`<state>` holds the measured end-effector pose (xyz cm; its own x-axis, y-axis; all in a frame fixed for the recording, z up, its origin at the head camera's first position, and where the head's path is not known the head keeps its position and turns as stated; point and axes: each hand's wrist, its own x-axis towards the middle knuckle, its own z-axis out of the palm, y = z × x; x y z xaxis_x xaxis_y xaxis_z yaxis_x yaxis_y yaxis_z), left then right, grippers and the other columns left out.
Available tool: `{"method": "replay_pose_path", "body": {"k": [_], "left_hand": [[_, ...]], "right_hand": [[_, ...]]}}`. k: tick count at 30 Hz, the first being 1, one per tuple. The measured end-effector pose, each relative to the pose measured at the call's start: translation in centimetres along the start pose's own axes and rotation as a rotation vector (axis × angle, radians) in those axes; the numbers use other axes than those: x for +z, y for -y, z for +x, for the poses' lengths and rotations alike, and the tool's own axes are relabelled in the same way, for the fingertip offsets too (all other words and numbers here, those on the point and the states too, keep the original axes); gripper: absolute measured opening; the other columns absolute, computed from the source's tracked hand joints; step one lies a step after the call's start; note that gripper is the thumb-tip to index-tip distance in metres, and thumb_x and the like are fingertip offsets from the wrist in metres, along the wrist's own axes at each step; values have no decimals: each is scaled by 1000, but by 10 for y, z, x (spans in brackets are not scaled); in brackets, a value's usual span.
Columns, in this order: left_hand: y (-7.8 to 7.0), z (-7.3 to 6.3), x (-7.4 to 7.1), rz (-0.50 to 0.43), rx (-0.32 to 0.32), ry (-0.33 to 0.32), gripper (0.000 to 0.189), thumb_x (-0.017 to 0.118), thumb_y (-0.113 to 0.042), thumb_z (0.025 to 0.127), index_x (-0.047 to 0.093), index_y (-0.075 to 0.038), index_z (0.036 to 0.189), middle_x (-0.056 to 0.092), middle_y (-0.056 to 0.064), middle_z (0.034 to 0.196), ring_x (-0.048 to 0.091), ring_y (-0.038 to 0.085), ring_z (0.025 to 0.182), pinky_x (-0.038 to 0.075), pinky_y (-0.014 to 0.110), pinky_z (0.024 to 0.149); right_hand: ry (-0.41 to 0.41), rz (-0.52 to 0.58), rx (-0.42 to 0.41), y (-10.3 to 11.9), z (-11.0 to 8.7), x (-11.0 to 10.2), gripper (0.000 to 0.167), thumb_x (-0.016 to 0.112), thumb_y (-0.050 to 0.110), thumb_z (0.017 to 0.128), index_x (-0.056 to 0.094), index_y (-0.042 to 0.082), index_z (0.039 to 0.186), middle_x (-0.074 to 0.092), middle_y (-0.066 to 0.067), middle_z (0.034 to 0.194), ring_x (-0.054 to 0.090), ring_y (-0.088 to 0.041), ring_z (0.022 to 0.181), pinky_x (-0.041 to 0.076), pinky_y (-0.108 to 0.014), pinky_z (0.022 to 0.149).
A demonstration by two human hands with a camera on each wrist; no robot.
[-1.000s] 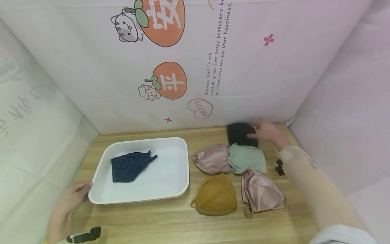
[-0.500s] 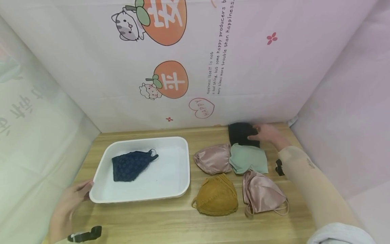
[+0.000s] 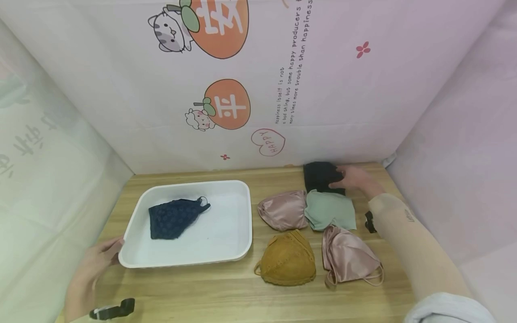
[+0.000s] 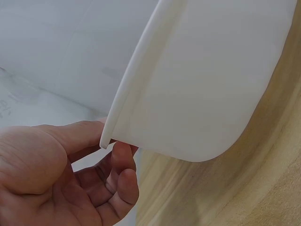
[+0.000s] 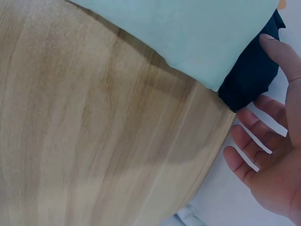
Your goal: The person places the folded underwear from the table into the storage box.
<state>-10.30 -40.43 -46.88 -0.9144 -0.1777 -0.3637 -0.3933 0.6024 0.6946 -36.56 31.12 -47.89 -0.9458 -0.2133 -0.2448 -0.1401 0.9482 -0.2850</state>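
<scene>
The right hand is at three o'clock of the folded black garment, its thumb laid on the fabric and its fingers spread loosely, thumb and fingers apart; the index fingertip meets the edge, though part of it is hidden, so whether it slips underneath is hard to say. That garment lies at the far edge of the wooden table, near the printed backdrop. At its six o'clock, touching it, is a mint garment; at the mint one's nine o'clock sits a pink satin garment, at its five o'clock a strapped pink garment, and at its seven to eight a mustard garment. Farther out at nine o'clock stands the white tray, with a navy garment towards its ten o'clock side. The left hand pinches the tray's rim at the eight o'clock corner, thumb above and fingertips below.
</scene>
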Motion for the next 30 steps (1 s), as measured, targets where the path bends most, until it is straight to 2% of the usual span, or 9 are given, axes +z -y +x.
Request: {"method": "replay_pose_path", "body": {"k": [9,15,25,30], "left_hand": [[2,1,0,-9,-17,1,64,40,-42,107,38,8,147,58,29,136,70,7,86,37,74,102],[3,3,1,6,-24,9,66,39,-46,107,37,6,148,56,29,138,70,8,88,37,75,101],[1,5,-1,-5,-7,8,63,37,-41,108,35,9,147,56,31,136,71,9,87,36,75,103],[3,5,-2,12,14,1,61,37,-39,109,37,9,146,59,31,133,71,9,86,44,69,100]], "right_hand": [[4,-31,13,-6,6,8,93,74,54,84,41,-8,146,51,-33,141,49,-52,127,41,-66,107],[0,-30,0,-10,9,15,94,74,54,84,40,-7,146,46,-32,146,45,-53,131,38,-67,110],[-4,-42,-29,-10,12,14,95,76,53,83,40,-6,148,45,-31,147,43,-52,134,36,-66,112],[1,-51,-43,-12,15,12,96,77,55,80,43,-5,147,49,-31,145,45,-52,133,37,-64,112]]}}
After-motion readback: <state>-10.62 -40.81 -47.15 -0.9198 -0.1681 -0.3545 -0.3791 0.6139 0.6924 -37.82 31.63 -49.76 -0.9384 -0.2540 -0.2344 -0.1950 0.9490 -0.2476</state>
